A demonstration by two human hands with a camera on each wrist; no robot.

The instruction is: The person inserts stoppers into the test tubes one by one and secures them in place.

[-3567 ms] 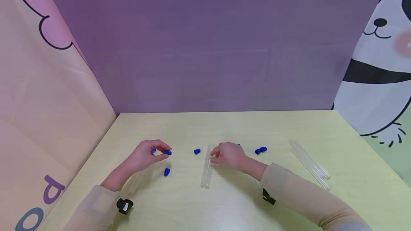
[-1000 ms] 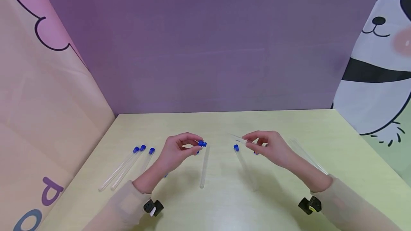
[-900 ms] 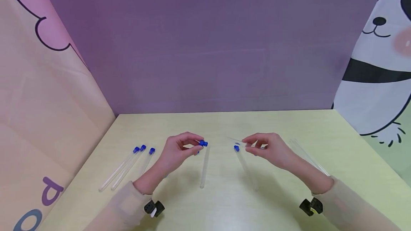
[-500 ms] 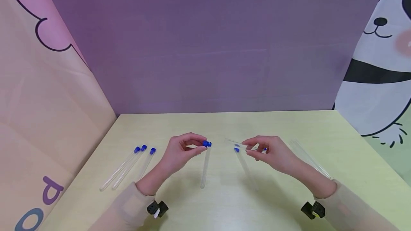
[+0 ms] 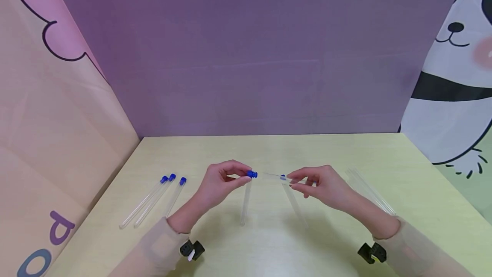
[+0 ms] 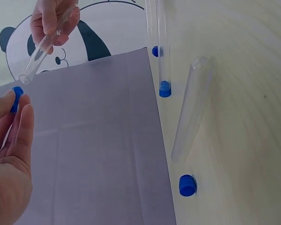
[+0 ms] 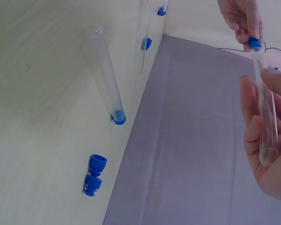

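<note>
Cap (image 5: 251, 174) nearer tube (image 5: 274, 177) mouth (gap shrunk).

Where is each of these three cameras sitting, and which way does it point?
Head: worn on the head, looking forward and down at the table; both hands and sleeves show.
Left wrist: on the left wrist, looking past the left hand pinching a blue cap; the right hand shows opposite.
Right wrist: on the right wrist, looking along the right hand's clear tube toward the left hand.
All three share the cap nearing the held tube's open end.
</note>
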